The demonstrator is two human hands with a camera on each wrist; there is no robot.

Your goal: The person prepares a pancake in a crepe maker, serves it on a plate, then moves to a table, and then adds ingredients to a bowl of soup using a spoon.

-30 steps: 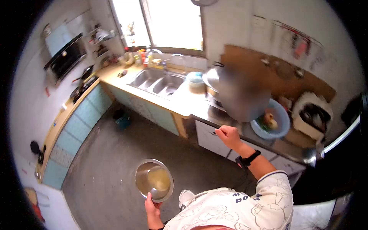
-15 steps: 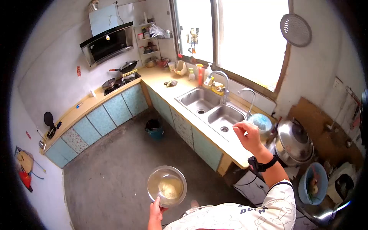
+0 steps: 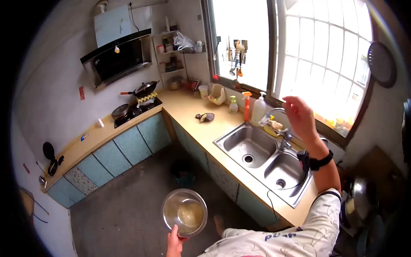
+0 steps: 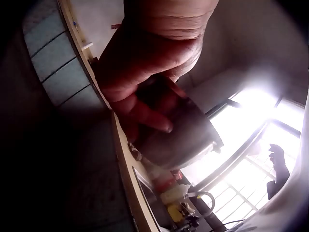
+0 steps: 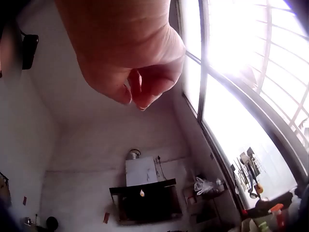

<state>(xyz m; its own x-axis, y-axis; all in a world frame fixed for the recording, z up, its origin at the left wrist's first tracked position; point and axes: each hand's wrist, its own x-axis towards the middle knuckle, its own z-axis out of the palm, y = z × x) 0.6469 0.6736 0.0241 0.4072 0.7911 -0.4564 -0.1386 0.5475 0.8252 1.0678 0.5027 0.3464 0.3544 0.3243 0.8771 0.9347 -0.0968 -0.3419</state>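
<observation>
My left hand [image 3: 174, 243] grips a round stainless steel bowl [image 3: 198, 230] by its near rim, thumb over the edge. A pale yellowish mass [image 3: 190, 214] lies in the bottom of the bowl. In the left wrist view, the fingers [image 4: 149, 118] spread along the dark outer wall of the bowl [image 4: 188, 130]. Raised over the sink side, my right hand [image 3: 301, 119] hangs in the air with loosely bent fingers. From the right wrist view, nothing shows between the thumb and fingers of that hand [image 5: 130, 67].
A double sink [image 3: 248, 147] with a tap is set in the counter [image 3: 188, 107] under the window. Bottles, including an orange sprayer [image 3: 247, 106], stand behind it. Pans [image 3: 144, 88] sit on the stove at left. A dark bin [image 3: 182, 171] stands on the floor.
The view has swung right to left, bringing sink and stove nearer the middle. My right hand has risen from the counter's side to before the window. The left hand keeps holding the bowl.
</observation>
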